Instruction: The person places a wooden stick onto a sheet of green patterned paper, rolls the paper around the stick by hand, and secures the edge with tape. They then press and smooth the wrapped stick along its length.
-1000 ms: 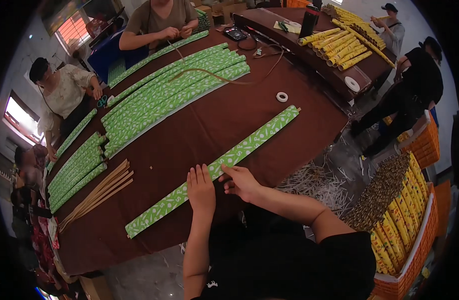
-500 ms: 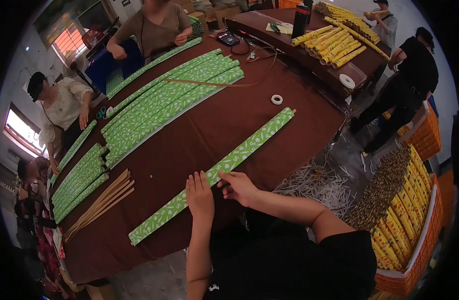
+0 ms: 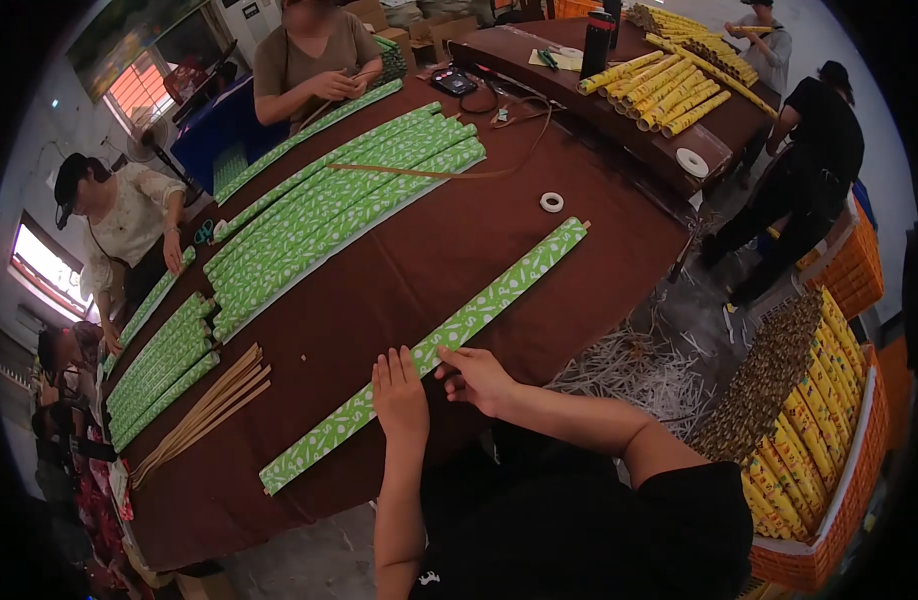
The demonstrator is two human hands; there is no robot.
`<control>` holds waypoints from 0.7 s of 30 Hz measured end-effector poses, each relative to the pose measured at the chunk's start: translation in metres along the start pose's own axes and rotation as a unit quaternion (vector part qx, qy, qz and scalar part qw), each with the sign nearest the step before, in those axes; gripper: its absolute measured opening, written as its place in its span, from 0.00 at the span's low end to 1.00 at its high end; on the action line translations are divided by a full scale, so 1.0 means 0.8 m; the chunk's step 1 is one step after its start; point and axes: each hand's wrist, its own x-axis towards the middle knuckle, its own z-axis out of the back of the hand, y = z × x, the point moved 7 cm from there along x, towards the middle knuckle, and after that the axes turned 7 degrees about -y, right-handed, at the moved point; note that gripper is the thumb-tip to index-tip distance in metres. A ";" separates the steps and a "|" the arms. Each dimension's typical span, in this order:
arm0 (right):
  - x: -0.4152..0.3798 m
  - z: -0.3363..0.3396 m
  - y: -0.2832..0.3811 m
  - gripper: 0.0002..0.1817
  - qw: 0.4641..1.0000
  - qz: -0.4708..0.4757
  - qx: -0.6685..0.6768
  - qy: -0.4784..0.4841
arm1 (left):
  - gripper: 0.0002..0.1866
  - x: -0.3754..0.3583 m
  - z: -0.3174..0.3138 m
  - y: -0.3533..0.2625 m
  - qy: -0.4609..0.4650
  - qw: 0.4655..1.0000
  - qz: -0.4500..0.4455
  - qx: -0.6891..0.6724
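Note:
A long green roll of white-patterned paper (image 3: 499, 293) lies diagonally on the brown-covered table (image 3: 379, 290) in front of me. A thin brown stick end shows at its far tip. My left hand (image 3: 399, 390) rests flat across the roll's middle with its fingers straight. Just to the right, my right hand (image 3: 474, 378) has its thumb on the roll's near edge. The other fingers are loosely curled below, apart from the thumb, and I see nothing in them. Farther off is a row of similar green rolls (image 3: 339, 200).
Thin brown strips (image 3: 204, 415) fan out at left, near more green rolls (image 3: 164, 370). A tape roll (image 3: 551, 202) sits beyond my roll. Co-workers (image 3: 314, 70) (image 3: 129, 215) stand across the table. An orange crate (image 3: 844, 480) of yellow tubes stands at right, beside shredded paper (image 3: 639, 375).
My hands and the roll hardly move. The co-worker at the far side has brought both hands together around a thin strip. The co-worker at left leans further over a green roll.

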 end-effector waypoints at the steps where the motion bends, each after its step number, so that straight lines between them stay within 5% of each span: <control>1: 0.001 0.000 -0.001 0.13 1.000 -0.001 0.001 -0.001 | 0.25 0.000 -0.001 0.000 -0.002 1.000 0.000 0.000; 21: 0.002 0.001 -0.001 0.13 1.000 -0.002 -0.002 -0.003 | 0.25 0.000 -0.002 0.001 0.005 1.000 -0.001 -0.001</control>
